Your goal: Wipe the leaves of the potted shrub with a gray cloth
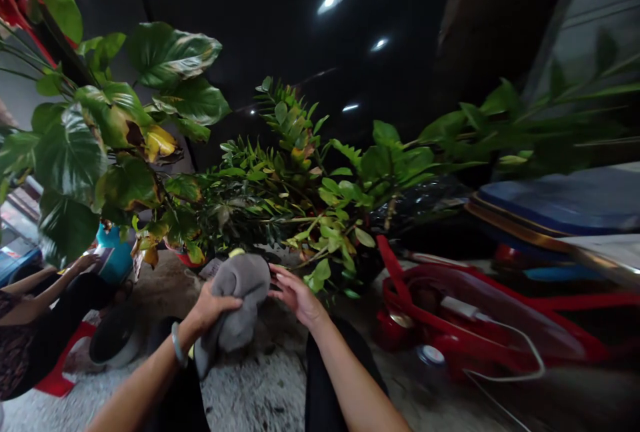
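Observation:
A bunched grey cloth (244,292) hangs in front of me, low in the middle of the view. My left hand (214,307), with a pale bangle at the wrist, grips its left side, thumb across the front. My right hand (299,295) is at the cloth's right edge, fingers apart and pointing toward it; whether the fingertips touch it is unclear. A small yellow-green bit (237,253) shows at the top of the cloth. Green leafy plants (345,199) stand just beyond both hands.
A red bag (435,285) with a white cable (533,345) lies to the right, below a blue-lidded box (555,199). Large leaves (75,152) hang at the left. Another person's arm (45,295) is at the far left, near a dark bowl (116,335) and a red stool (65,365).

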Tool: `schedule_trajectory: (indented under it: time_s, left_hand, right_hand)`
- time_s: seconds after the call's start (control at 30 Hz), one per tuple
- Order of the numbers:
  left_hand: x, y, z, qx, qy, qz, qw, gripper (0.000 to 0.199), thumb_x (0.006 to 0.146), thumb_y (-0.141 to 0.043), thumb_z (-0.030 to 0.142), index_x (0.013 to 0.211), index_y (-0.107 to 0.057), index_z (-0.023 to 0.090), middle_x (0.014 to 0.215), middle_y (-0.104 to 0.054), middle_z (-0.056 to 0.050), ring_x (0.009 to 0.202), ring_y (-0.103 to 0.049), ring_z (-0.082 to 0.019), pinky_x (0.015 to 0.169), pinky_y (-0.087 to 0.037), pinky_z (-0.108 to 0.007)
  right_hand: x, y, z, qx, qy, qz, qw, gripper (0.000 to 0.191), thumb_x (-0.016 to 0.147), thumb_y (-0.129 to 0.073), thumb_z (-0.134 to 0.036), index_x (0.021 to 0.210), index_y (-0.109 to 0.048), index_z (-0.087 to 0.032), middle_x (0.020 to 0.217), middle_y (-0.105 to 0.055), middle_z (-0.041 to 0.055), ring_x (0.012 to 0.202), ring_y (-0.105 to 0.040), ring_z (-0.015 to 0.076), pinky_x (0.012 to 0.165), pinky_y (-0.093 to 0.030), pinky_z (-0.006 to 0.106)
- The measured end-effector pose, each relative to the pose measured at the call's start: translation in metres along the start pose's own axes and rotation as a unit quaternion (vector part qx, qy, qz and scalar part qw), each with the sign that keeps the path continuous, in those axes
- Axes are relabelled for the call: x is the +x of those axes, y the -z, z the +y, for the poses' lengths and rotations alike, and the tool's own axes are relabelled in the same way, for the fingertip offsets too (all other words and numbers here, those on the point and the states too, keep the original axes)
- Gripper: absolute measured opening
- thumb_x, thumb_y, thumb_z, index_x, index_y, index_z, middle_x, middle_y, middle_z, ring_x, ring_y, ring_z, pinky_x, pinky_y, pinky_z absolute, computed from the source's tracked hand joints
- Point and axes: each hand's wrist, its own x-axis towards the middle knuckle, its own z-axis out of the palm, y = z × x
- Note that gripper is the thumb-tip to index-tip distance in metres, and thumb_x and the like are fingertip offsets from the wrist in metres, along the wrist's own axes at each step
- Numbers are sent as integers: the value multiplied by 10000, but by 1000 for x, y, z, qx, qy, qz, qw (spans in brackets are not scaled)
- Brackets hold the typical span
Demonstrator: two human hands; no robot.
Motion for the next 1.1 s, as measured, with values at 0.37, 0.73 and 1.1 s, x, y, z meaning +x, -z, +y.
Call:
schedule_trajectory:
  time_s: [0.37, 0.73, 1.1]
  left_hand:
    - [43, -7, 95, -6, -223, 116, 968, 449, 532, -892, 323, 915, -766, 127, 911, -782, -111, 827, -721, -282, 765, -594, -356]
    - [21, 2, 51, 176, -119, -167, 963, 446, 550, -860, 253, 984, -782, 186, 917, -797, -53, 871, -729, -303, 816, -588, -368]
    - [83, -54, 52, 176, -163, -78, 968, 431, 572, -777, 200, 997, -737, 148, 948, -767, -96, 871, -681, -279, 857, -547, -400]
  right_hand:
    - [-4, 5, -4, -26, 1, 21, 999, 390, 697, -771, -427, 1058, -787, -279, 1171, -765, 91, 1184, -620, 347, 884, -501, 475]
    - [-14, 16, -13, -16, 9, 36, 999, 325, 626, -822, -429, 922, -807, -295, 1012, -793, 44, 1009, -680, 314, 786, -537, 427]
    - [-8, 6, -7, -24, 3, 43, 999, 359, 627, -816, -438, 948, -792, -278, 1020, -784, 64, 1021, -669, 310, 786, -539, 436]
